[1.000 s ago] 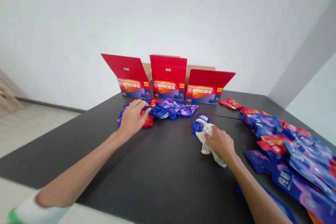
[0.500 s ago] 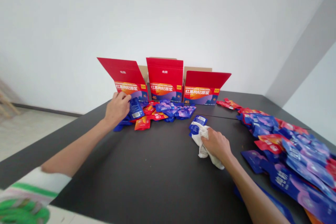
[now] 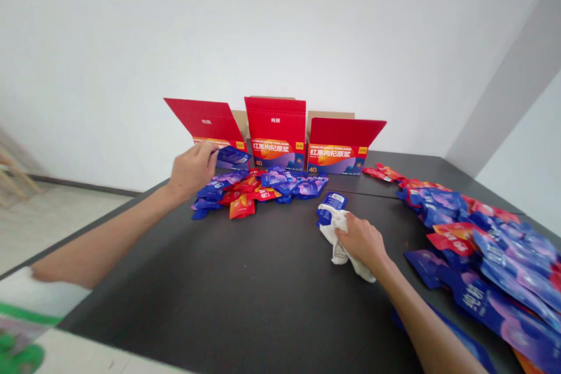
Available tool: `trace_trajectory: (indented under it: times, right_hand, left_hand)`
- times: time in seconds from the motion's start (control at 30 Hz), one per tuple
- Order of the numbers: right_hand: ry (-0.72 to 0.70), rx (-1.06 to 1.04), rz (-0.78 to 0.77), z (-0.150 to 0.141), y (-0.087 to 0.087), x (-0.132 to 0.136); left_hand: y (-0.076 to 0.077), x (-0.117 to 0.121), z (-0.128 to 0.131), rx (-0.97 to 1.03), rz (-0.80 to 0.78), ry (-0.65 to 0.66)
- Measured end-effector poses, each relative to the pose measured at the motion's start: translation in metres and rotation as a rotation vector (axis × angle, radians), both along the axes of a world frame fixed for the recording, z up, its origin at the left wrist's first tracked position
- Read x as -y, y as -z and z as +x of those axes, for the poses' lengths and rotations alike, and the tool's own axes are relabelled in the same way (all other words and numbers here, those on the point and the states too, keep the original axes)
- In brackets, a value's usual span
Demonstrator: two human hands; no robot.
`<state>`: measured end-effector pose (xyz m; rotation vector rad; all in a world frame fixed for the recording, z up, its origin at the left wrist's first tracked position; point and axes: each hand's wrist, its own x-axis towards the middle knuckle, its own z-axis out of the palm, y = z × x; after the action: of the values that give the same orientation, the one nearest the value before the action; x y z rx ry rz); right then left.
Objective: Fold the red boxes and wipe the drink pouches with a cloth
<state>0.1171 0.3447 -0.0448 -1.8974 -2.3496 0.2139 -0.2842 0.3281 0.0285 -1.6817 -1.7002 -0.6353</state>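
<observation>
Pouches (image 3: 491,304) — glossy plastic | cloth (image 3: 336,248) — matt, soft | boxes (image 3: 275,152) smooth cardboard | tabletop (image 3: 272,286) matt, perhaps laminate

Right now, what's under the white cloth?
At least one blue pouch, partly poking out beyond the cloth that the right hand grips; anything else beneath is covered.

Passage crosses the near table (image 3: 245,310); pouches (image 3: 242,207) and boxes (image 3: 275,153) obstruct beyond.

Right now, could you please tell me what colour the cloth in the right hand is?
The cloth is white, seen in the head view.
</observation>
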Motion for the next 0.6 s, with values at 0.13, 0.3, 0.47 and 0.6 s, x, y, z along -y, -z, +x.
trace_trajectory:
  times: [0.13,0.3,0.47,0.6]
  right_hand:
    - [-0.004,-0.006,0.010,0.001,0.000,0.000]
    - [-0.018,-0.003,0.036,-0.001,0.001,0.002]
    - [-0.151,0.035,0.077,-0.012,0.000,0.016]
    - [-0.267,0.057,0.064,-0.018,-0.004,0.029]
  left_hand:
    - [0.033,-0.002,0.000,-0.133,-0.374,0.259]
    - [0.065,0.006,0.009,-0.057,-0.465,0.281]
    - [0.043,-0.001,0.074,0.054,-0.361,0.370]
    - [0.041,-0.021,0.153,0.076,-0.466,0.609]
